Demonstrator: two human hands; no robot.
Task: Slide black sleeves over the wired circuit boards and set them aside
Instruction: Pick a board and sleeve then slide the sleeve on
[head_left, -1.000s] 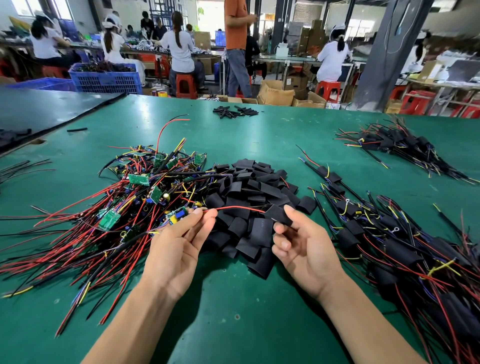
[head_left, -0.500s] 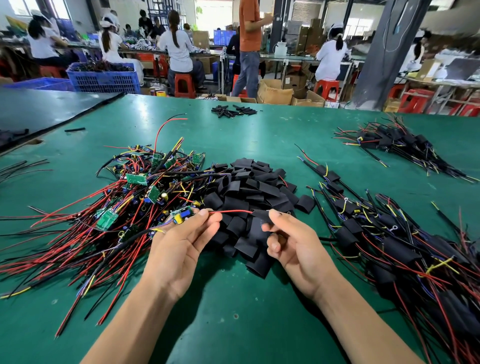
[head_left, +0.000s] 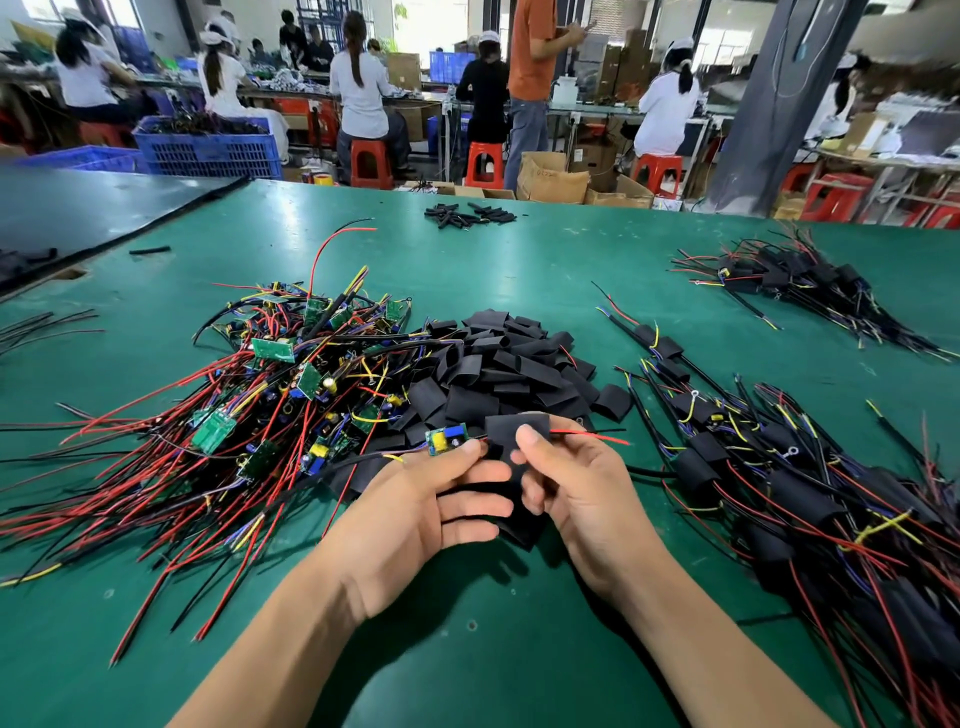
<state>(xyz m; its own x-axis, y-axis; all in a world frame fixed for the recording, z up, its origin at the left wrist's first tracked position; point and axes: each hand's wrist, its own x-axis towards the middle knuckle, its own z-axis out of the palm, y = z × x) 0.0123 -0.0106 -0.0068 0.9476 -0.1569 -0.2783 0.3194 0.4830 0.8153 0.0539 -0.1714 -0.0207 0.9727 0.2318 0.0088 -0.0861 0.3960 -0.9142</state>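
Both hands meet near-centre above green table (head_left: 519, 260): left hand (head_left: 415, 514) pinches small green circuit board (head_left: 445, 439) with yellow-blue parts, right hand (head_left: 576, 493) pinches flat black sleeve (head_left: 506, 427) just right of it, thin red wire (head_left: 592, 437) exiting sleeve's right end.

a green table (head_left: 519, 270) fills the lower frame. a darker table (head_left: 93, 208) sits at upper left, with blue crates (head_left: 208, 150) behind it. along the top, workers in white (head_left: 361, 98) sit on red stools (head_left: 370, 163). a person in an orange shirt (head_left: 530, 57) stands among them. cardboard boxes (head_left: 553, 182) lie at top centre; a grey pillar (head_left: 769, 104) rises at upper right.
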